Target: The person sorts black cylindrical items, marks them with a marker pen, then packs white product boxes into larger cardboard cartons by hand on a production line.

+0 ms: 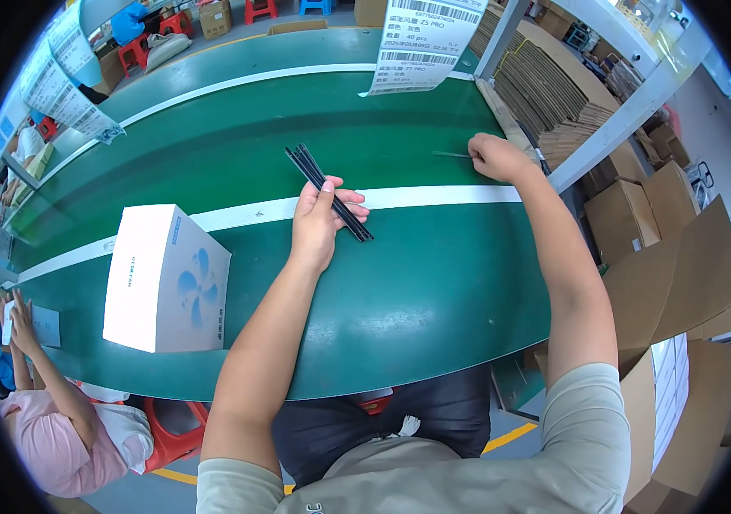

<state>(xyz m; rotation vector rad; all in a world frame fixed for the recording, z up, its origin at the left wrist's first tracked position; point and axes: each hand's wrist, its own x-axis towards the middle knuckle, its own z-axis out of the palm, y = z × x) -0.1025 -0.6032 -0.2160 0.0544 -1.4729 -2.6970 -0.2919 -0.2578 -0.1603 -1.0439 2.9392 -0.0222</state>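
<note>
My left hand (317,216) is closed around a small bundle of thin black rods (306,164), held at a slant over the white strip of the green bench. The rods stick out past the thumb at the top and below the fingers. Farther to the right, my right hand (499,159) is pinched near the bench's far right edge. A thin, faint stick-like piece (452,155) points left from its fingertips; its kind is too blurred to tell. A white box with a blue fan picture (168,283) stands on the bench left of my left forearm.
Printed label sheets (421,43) hang above the bench at the top. A white metal post (605,116) rises beside my right arm. Open cardboard boxes (674,274) and stacked flat cardboard (545,86) are at the right. A person in pink (65,437) works at the left.
</note>
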